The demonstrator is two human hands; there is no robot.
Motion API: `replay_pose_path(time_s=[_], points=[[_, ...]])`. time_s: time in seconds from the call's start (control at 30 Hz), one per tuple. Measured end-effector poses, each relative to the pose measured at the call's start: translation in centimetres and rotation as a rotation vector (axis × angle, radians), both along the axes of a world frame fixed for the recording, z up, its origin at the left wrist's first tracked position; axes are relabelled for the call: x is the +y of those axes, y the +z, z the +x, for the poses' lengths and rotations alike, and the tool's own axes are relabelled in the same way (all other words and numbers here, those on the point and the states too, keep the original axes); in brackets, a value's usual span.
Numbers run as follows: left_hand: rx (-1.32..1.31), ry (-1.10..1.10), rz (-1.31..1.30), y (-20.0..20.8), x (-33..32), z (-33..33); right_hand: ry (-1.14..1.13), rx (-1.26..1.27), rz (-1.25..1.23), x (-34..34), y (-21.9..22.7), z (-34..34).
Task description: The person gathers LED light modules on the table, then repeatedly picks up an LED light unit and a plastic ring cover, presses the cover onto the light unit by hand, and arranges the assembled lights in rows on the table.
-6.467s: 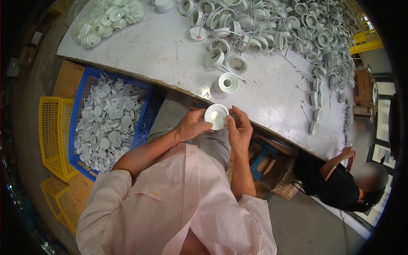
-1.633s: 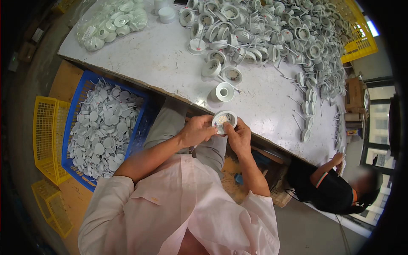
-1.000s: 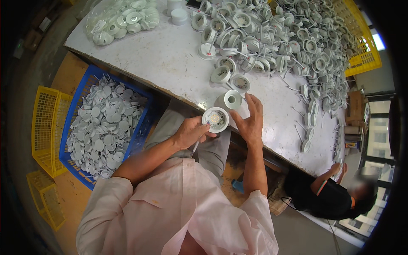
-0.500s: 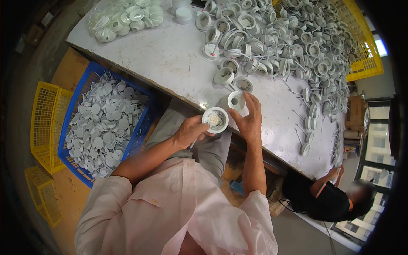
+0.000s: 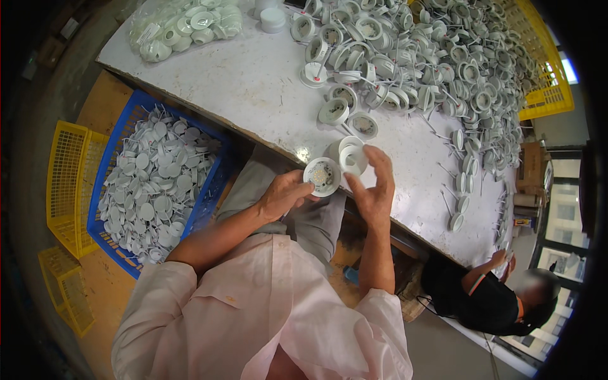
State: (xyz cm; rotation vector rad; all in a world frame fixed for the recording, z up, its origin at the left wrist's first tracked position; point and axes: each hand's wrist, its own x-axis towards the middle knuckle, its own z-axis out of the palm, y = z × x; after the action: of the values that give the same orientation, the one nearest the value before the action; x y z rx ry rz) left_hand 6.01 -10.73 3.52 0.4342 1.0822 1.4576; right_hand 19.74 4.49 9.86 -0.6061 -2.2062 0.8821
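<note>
My left hand point(image 5: 284, 195) is closed on a round white LED lamp housing point(image 5: 322, 177), its cluster of small chips facing up. The housing is held just off the table's near edge. Thumb and fingers of my right hand point(image 5: 375, 190) grip a white cone-shaped reflector cup point(image 5: 353, 159) by its side. This cup is close beside the housing, its hole visible in the middle. Another white cup point(image 5: 337, 144) is partly hidden behind it on the table. Beyond them lie loose lamp housings point(image 5: 363, 125).
A large heap of lamp housings point(image 5: 405, 60) covers the far right of the white table point(image 5: 253, 95). A clear bag of cups point(image 5: 183, 31) lies far left. A full blue basket point(image 5: 104, 234) and yellow crates point(image 5: 60, 190) stand left. A co-worker point(image 5: 481, 297) sits at right.
My right hand has drawn one reflector cup away from the other, slightly right and nearer to me. The cup left behind now shows behind it. My left hand keeps hold of the lamp housing.
</note>
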Motion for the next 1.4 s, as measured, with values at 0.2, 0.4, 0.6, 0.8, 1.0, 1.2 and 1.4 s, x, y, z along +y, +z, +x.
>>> replay_pose_path(time_s=[0.2,0.4,0.6,0.8,1.0,1.2,1.4], points=[[0.038,-0.007,-0.017,-1.1,0.1,0.3,0.111,-0.176,0.025,-3.3,-0.4,0.2],[0.064,0.02,0.012,-1.1,-0.1,0.6,0.091,-0.187,0.084,-3.8,-0.4,0.7],[0.186,-0.006,0.028,0.5,-0.2,0.7,0.06,-0.271,0.195,-4.1,0.8,0.8],[0.218,0.023,0.036,0.1,-0.4,0.8,0.052,-0.308,0.295,-4.0,1.2,0.9],[0.303,0.027,0.007,0.3,-0.6,0.9,0.064,-0.362,0.247,-4.5,0.9,1.0],[0.353,0.032,-0.042,1.4,-0.7,0.7,-0.127,-0.091,-0.128,-5.8,-1.4,2.3],[0.465,0.018,-0.089,1.2,-0.4,1.3,-0.192,0.029,-0.587,-6.2,-5.6,1.9]])
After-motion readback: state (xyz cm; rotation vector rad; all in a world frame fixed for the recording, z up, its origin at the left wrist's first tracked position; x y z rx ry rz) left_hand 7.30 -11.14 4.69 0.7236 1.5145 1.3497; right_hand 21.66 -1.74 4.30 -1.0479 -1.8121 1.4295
